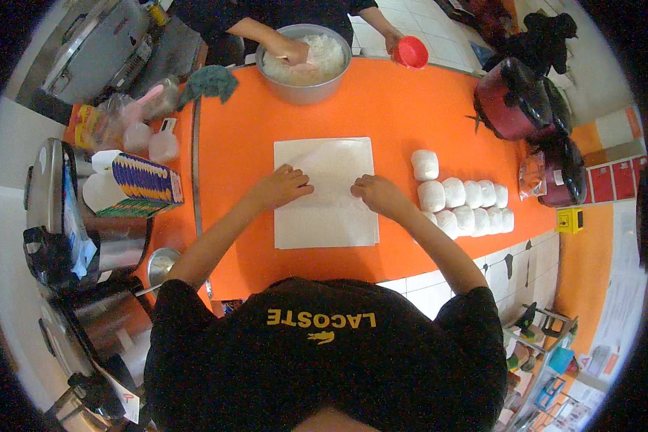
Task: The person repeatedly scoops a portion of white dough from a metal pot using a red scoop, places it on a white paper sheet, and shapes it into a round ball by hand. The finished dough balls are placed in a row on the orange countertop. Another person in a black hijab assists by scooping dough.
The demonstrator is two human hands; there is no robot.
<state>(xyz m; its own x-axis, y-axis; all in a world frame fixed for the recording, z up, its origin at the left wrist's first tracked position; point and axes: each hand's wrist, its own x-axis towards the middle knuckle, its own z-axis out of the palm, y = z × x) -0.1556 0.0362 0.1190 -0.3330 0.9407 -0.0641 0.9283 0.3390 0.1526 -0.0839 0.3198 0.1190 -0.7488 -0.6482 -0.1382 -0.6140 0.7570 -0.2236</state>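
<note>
On the orange table a stack of pale paper sheets point(326, 227) lies flat in front of me, with faint creases across its top sheet. My left hand point(283, 187) rests over the left side of the sheets, palm down with its fingers bent. Over the right edge is my right hand point(378, 195), its fingers curled at the paper. Whether either hand pinches a sheet is hidden by the fingers. Right of my right hand, several rounded white parcels point(453, 192) sit mostly in two rows, one of them set farther back.
Across the table, another person's hand point(297, 53) is in a metal pot point(313, 93) of white rice; their other hand holds a red bowl point(412, 52). Cookers point(510, 100) stand at far right. A stack of printed cartons point(146, 181) and a green cloth point(209, 85) lie left.
</note>
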